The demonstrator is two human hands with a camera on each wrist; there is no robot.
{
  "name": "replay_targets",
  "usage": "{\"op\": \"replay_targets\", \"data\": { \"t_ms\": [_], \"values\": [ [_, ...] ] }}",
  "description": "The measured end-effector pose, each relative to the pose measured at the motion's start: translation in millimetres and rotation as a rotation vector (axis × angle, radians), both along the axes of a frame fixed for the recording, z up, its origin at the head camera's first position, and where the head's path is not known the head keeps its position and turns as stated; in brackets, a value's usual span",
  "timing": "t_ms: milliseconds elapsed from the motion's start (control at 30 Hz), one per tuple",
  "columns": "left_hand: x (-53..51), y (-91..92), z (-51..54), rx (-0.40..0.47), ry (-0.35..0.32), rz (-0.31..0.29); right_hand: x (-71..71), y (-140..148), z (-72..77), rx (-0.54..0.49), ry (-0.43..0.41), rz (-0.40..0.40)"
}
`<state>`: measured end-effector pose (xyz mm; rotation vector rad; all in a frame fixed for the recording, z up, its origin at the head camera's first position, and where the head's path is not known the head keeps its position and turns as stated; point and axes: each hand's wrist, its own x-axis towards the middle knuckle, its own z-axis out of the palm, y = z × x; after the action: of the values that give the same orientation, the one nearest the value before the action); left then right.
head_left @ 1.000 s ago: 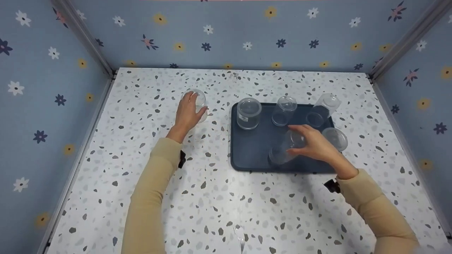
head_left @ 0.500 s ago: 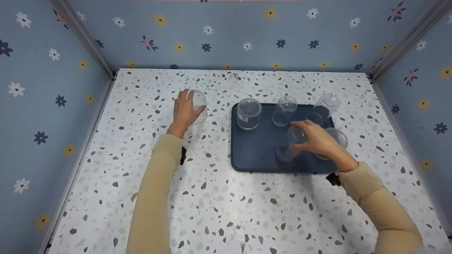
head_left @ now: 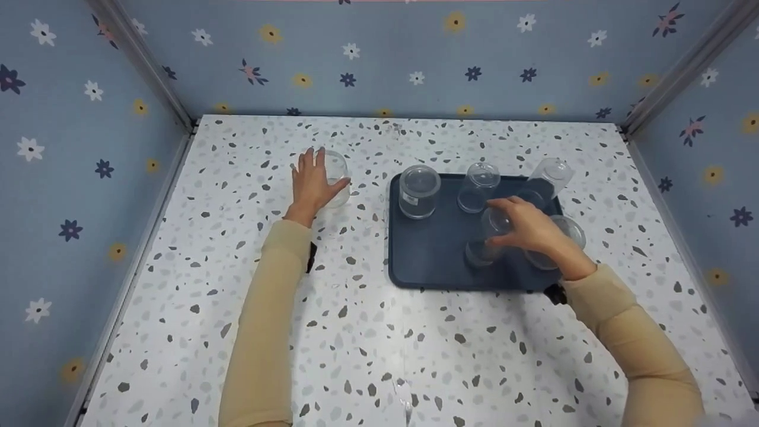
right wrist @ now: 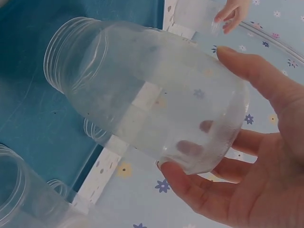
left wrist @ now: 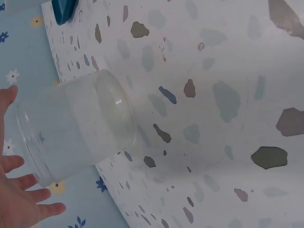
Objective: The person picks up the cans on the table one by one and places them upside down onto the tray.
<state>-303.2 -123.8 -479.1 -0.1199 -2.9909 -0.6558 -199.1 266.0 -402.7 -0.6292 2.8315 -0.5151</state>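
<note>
A clear jar (head_left: 337, 169) stands on the speckled table, left of the dark blue tray (head_left: 424, 261). My left hand (head_left: 310, 187) is around its upper part with fingers straight and spread; in the left wrist view they lie beside the jar's top end, without a visible grip. Over the front part of the tray, my right hand (head_left: 529, 230) holds another clear jar (right wrist: 156, 95) by its base end between thumb and fingers. Its threaded mouth points down at the tray. Whether that mouth touches the tray, I cannot tell.
Several more clear containers stand on the tray: a wide labelled jar (head_left: 419, 193) at back left, a slim one (head_left: 478, 185) at the back middle, a tall one (head_left: 550, 177) at back right and a jar (head_left: 572, 230) partly behind my right hand. Flowered walls (head_left: 403, 59) enclose the table.
My left fingers have straightened and drawn slightly left on the jar they were over. The jar in my right hand has shifted a little right and now stands more upright.
</note>
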Motion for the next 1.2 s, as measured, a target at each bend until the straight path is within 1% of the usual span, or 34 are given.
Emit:
{"op": "replay_targets", "data": {
  "t_ms": [267, 367, 467, 667, 800, 900, 967, 1200],
  "values": [
    [-4.5, -1.6, -2.8, 0.033, -0.067, 0.056, -0.7, -3.1, -1.9, 0.010, -0.010, 0.005],
    [-5.3, -2.5, -2.4, 0.050, -0.091, 0.059, -1.4, -2.8, -2.5, 0.013, -0.011, 0.002],
    [-5.8, -2.4, -1.2, 0.046, -0.106, 0.056, -2.4, -2.1, -3.1, 0.017, -0.011, 0.002],
    [-6.6, -1.1, 0.7, 0.032, -0.092, 0.044, -0.6, -1.7, -2.1, 0.003, -0.016, 0.010],
    [-6.8, -0.2, 1.3, 0.029, -0.086, 0.033, 2.0, -3.1, -0.9, -0.005, 0.010, 0.026],
    [-6.8, 0.6, 1.0, 0.042, -0.081, 0.027, 2.5, -3.2, -1.7, 0.005, 0.000, 0.015],
    [-6.6, 0.9, 1.0, 0.048, -0.077, 0.026, 1.9, -3.0, -3.1, 0.011, -0.023, 0.003],
    [-6.2, 0.8, 2.0, 0.068, -0.061, 0.017, 3.0, -3.3, -3.8, 0.013, -0.028, -0.010]
  ]
}}
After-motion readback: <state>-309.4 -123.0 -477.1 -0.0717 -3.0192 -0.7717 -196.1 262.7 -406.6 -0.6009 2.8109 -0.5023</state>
